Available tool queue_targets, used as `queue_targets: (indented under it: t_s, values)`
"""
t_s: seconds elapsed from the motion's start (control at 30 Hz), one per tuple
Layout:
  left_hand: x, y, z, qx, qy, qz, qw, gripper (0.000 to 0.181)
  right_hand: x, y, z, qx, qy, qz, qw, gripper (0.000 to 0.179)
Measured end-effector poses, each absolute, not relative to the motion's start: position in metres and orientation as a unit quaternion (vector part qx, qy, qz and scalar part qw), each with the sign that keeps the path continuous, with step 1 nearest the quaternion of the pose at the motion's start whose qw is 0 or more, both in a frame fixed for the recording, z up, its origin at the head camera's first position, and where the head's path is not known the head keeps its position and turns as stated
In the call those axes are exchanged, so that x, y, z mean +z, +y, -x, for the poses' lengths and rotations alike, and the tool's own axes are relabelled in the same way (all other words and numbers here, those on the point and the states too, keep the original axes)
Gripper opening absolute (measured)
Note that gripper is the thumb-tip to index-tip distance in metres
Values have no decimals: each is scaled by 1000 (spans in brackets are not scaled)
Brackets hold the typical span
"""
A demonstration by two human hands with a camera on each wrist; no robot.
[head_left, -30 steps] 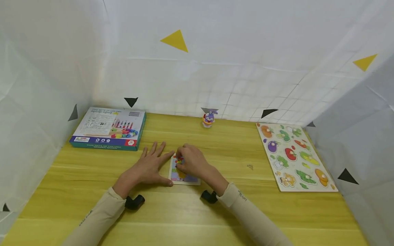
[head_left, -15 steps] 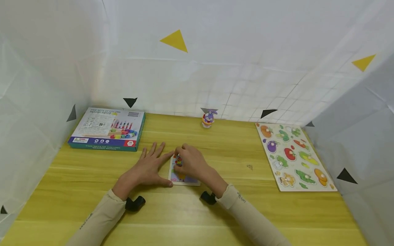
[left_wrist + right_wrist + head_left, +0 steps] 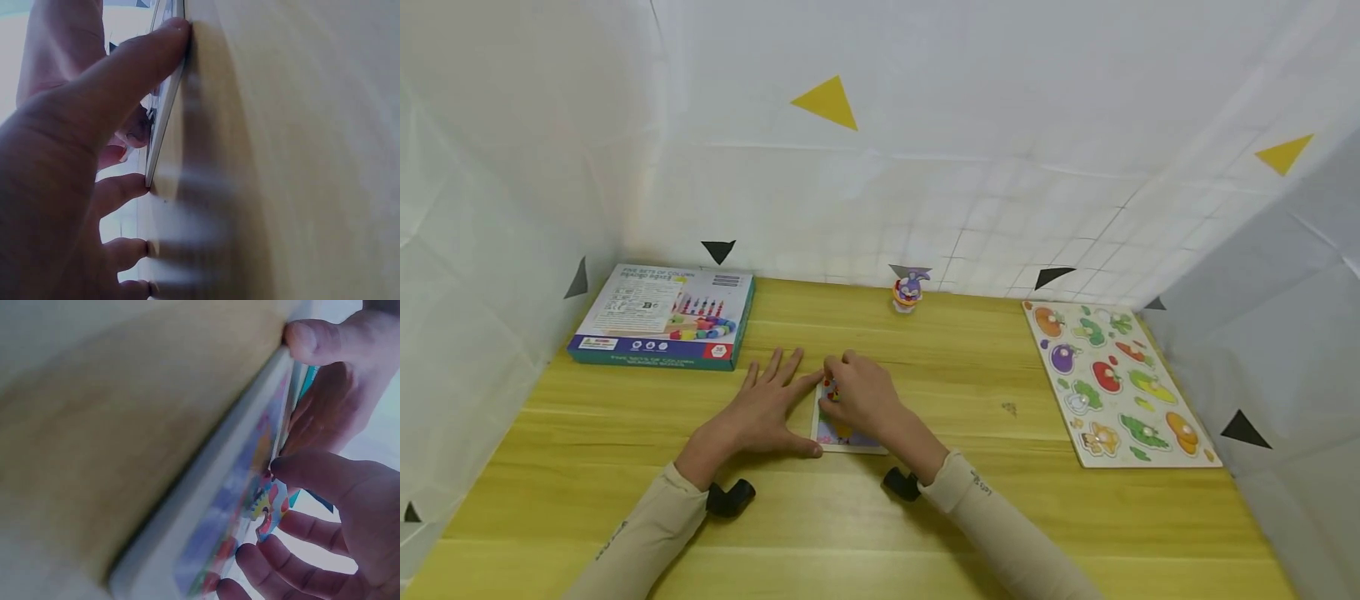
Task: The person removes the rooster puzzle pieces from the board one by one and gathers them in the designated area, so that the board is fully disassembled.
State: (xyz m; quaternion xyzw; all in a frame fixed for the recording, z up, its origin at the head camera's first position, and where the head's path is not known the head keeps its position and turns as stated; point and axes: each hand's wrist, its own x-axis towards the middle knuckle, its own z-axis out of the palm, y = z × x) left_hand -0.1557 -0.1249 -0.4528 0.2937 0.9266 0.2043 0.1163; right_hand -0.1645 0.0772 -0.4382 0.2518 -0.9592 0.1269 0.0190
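Observation:
A small picture puzzle board with a pale rim lies flat on the table between the hands. My left hand is spread beside it, fingers straight; in the left wrist view the thumb presses on the board's edge and a fingertip meets its far corner. Over the board, my right hand covers much of the picture. Between its thumb and fingers it pinches a colourful puzzle piece, held tilted close against the printed surface, as the right wrist view shows.
A boxed bead set lies at the back left. A purple rabbit figurine stands at the back middle. On the right lies a vegetable peg board. Black fittings sit at both wrists, and white sheeting encloses the table.
My right hand has shifted slightly left over the board, still pinching the puzzle piece. The left hand stays in place at the board's left edge.

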Motion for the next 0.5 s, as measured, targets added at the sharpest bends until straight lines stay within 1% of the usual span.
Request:
queue_targets:
  t_s: [0.23, 0.5]
  values:
    - [-454, -125, 156, 204, 926, -295, 116, 109, -437, 78, 163, 152, -955, -250, 40, 31]
    - [-455, -125, 156, 204, 926, -295, 115, 109, -432, 85, 161, 178, -938, -292, 63, 30]
